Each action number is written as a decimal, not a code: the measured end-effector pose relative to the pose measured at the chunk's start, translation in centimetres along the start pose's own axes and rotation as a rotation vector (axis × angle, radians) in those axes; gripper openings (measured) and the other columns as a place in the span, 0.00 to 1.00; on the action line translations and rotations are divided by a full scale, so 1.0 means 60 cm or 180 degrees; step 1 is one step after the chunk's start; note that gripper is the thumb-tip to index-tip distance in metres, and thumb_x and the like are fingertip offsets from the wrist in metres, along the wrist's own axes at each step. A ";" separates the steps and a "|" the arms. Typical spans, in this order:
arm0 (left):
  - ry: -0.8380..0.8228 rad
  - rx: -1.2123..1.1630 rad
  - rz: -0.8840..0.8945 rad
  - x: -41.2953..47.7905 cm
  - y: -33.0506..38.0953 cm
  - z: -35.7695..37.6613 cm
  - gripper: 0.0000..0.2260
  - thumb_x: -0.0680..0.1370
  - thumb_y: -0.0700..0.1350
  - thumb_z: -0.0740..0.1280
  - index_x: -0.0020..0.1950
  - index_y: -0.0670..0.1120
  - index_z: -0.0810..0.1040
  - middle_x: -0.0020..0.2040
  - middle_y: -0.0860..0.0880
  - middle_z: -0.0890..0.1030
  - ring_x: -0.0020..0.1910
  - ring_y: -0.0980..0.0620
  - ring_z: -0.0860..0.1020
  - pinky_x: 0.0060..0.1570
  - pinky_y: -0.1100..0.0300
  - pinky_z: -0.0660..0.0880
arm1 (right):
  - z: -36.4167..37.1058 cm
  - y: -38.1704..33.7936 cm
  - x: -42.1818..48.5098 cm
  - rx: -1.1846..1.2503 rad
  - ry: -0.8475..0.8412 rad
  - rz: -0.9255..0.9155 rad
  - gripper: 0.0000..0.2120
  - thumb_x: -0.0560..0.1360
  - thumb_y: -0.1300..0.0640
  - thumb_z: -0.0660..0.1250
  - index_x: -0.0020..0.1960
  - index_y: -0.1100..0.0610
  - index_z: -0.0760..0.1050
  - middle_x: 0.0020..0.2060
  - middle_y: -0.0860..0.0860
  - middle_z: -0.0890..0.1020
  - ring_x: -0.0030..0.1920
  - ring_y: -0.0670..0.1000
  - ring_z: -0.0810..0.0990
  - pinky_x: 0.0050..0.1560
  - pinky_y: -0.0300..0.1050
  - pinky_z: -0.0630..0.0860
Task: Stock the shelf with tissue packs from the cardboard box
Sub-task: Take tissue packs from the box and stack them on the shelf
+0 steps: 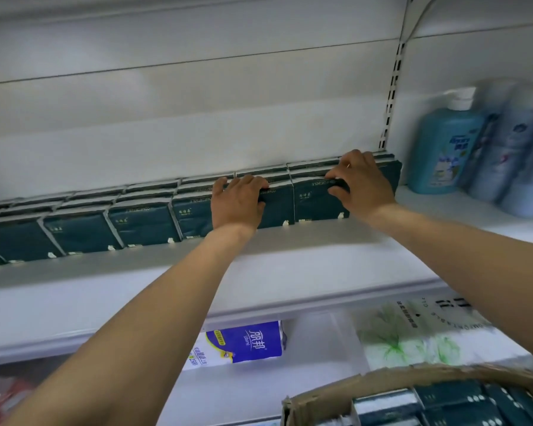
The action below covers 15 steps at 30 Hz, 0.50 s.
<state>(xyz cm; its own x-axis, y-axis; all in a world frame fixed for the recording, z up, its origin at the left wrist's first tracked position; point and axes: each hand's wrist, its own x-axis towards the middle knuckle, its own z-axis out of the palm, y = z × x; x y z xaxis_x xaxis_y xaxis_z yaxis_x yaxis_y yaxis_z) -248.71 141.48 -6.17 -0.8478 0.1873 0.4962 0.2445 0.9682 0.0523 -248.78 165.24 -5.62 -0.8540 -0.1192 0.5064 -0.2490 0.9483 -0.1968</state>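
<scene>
Already a row of dark tissue packs (142,224) runs along the shelf (290,244), leftward from the hands. Left hand (237,204) and right hand (362,182) each curl over a front pack's top edge, gripping it. Below the right hand, the cardboard box (336,385) holds more packs: stocking looks well advanced, unfinished.

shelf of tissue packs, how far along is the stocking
Done: dark green packs line the shelf in rows. In hand: the left grip and right grip each hold a front pack at the right end. Left: more packs wait in the cardboard box.
</scene>
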 end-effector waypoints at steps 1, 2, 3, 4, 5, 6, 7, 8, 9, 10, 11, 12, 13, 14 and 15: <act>0.0006 -0.0002 0.0005 0.000 0.001 0.000 0.15 0.79 0.47 0.64 0.65 0.56 0.72 0.65 0.56 0.75 0.66 0.53 0.71 0.72 0.53 0.53 | 0.000 -0.001 0.000 -0.0027 -0.0002 0.0014 0.14 0.77 0.53 0.66 0.61 0.55 0.77 0.59 0.54 0.71 0.64 0.55 0.66 0.57 0.49 0.71; -0.0004 0.0003 0.0005 0.001 0.002 -0.001 0.15 0.79 0.47 0.64 0.65 0.56 0.72 0.65 0.56 0.75 0.66 0.53 0.71 0.72 0.53 0.53 | -0.001 -0.001 0.000 -0.0075 -0.0045 0.0038 0.14 0.78 0.52 0.66 0.62 0.54 0.77 0.60 0.54 0.70 0.64 0.56 0.65 0.59 0.49 0.70; -0.0029 0.0010 -0.0003 0.001 0.003 -0.003 0.15 0.79 0.47 0.64 0.66 0.56 0.72 0.65 0.56 0.75 0.66 0.53 0.71 0.72 0.53 0.53 | -0.003 -0.002 -0.001 -0.0147 -0.0116 0.0068 0.16 0.78 0.51 0.66 0.64 0.53 0.76 0.61 0.54 0.70 0.65 0.56 0.65 0.61 0.50 0.69; -0.0056 0.0002 -0.0017 0.002 0.004 -0.007 0.16 0.79 0.47 0.64 0.66 0.55 0.72 0.66 0.56 0.74 0.67 0.53 0.71 0.73 0.53 0.52 | -0.006 -0.004 -0.003 -0.0221 -0.0194 0.0107 0.18 0.78 0.50 0.66 0.66 0.52 0.74 0.64 0.54 0.68 0.66 0.56 0.64 0.63 0.50 0.67; -0.0079 -0.0048 -0.0029 -0.001 0.006 -0.012 0.17 0.79 0.47 0.65 0.67 0.55 0.71 0.67 0.55 0.73 0.68 0.52 0.70 0.73 0.53 0.52 | -0.010 -0.007 -0.009 -0.0265 -0.0251 0.0151 0.21 0.77 0.50 0.66 0.69 0.51 0.70 0.66 0.53 0.66 0.68 0.56 0.62 0.64 0.52 0.66; -0.0058 -0.0175 -0.0024 -0.007 0.010 -0.017 0.17 0.78 0.47 0.65 0.68 0.54 0.71 0.68 0.55 0.72 0.68 0.52 0.69 0.74 0.53 0.53 | -0.015 -0.010 -0.018 -0.0231 -0.0263 0.0194 0.24 0.77 0.50 0.67 0.71 0.51 0.66 0.67 0.53 0.64 0.69 0.56 0.61 0.65 0.53 0.66; 0.0010 -0.0411 0.0006 -0.018 0.016 -0.022 0.18 0.78 0.46 0.66 0.67 0.53 0.71 0.68 0.54 0.72 0.68 0.51 0.69 0.72 0.53 0.57 | -0.022 -0.013 -0.032 -0.0119 -0.0211 0.0210 0.26 0.77 0.50 0.67 0.72 0.51 0.64 0.68 0.53 0.63 0.69 0.56 0.61 0.66 0.54 0.66; 0.0116 -0.0740 0.0047 -0.033 0.024 -0.027 0.18 0.77 0.45 0.67 0.66 0.52 0.73 0.67 0.54 0.73 0.67 0.50 0.70 0.69 0.53 0.62 | -0.029 -0.016 -0.048 0.0044 -0.0132 0.0185 0.26 0.77 0.51 0.67 0.72 0.51 0.63 0.67 0.53 0.64 0.69 0.56 0.61 0.66 0.55 0.67; 0.0204 -0.1094 0.0068 -0.051 0.034 -0.034 0.17 0.76 0.44 0.68 0.65 0.51 0.74 0.65 0.53 0.74 0.66 0.50 0.71 0.65 0.53 0.67 | -0.036 -0.020 -0.067 0.0189 -0.0065 0.0116 0.24 0.77 0.52 0.67 0.71 0.52 0.65 0.67 0.54 0.65 0.68 0.56 0.62 0.65 0.55 0.67; 0.0227 -0.1404 0.0075 -0.072 0.046 -0.040 0.16 0.76 0.43 0.68 0.63 0.50 0.76 0.64 0.53 0.75 0.65 0.51 0.71 0.61 0.54 0.71 | -0.041 -0.024 -0.088 0.0290 -0.0028 0.0046 0.22 0.78 0.53 0.66 0.70 0.53 0.67 0.66 0.54 0.67 0.67 0.56 0.63 0.65 0.55 0.68; 0.0221 -0.1630 0.0108 -0.096 0.058 -0.046 0.15 0.76 0.42 0.68 0.62 0.50 0.77 0.63 0.53 0.76 0.63 0.51 0.72 0.58 0.54 0.73 | -0.044 -0.027 -0.109 0.0367 0.0030 -0.0025 0.19 0.78 0.54 0.66 0.68 0.54 0.70 0.64 0.55 0.69 0.66 0.56 0.65 0.63 0.55 0.69; 0.0223 -0.1810 0.0176 -0.119 0.071 -0.050 0.14 0.76 0.42 0.68 0.61 0.49 0.78 0.62 0.52 0.77 0.62 0.52 0.74 0.57 0.54 0.74 | -0.046 -0.031 -0.129 0.0445 0.0136 -0.0103 0.17 0.78 0.55 0.66 0.66 0.55 0.73 0.62 0.55 0.71 0.64 0.56 0.67 0.60 0.55 0.71; 0.0233 -0.2013 0.0220 -0.144 0.083 -0.052 0.13 0.76 0.41 0.67 0.60 0.49 0.78 0.60 0.52 0.77 0.59 0.53 0.75 0.55 0.53 0.76 | -0.047 -0.035 -0.151 0.0542 0.0249 -0.0195 0.15 0.77 0.57 0.66 0.63 0.56 0.75 0.60 0.56 0.73 0.61 0.56 0.69 0.57 0.53 0.72; 0.0253 -0.2240 0.0179 -0.171 0.095 -0.056 0.13 0.76 0.40 0.67 0.59 0.50 0.79 0.58 0.53 0.78 0.56 0.55 0.77 0.52 0.54 0.77 | -0.047 -0.039 -0.173 0.0660 0.0358 -0.0291 0.13 0.77 0.58 0.66 0.61 0.57 0.76 0.57 0.55 0.74 0.58 0.54 0.70 0.54 0.52 0.72; 0.0267 -0.2440 0.0055 -0.199 0.106 -0.058 0.12 0.76 0.39 0.67 0.58 0.50 0.79 0.57 0.54 0.78 0.53 0.57 0.77 0.50 0.56 0.78 | -0.047 -0.044 -0.196 0.0778 0.0457 -0.0352 0.11 0.76 0.60 0.67 0.59 0.57 0.77 0.54 0.55 0.75 0.56 0.53 0.70 0.51 0.49 0.71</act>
<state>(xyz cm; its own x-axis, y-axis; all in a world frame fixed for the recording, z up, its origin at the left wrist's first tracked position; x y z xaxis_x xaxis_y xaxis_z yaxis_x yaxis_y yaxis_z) -235.37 144.80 -8.73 -0.8098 0.1584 0.5649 0.5410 0.5741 0.6146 -236.81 164.99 -8.67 -0.7466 -0.1585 0.6461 -0.4543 0.8309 -0.3212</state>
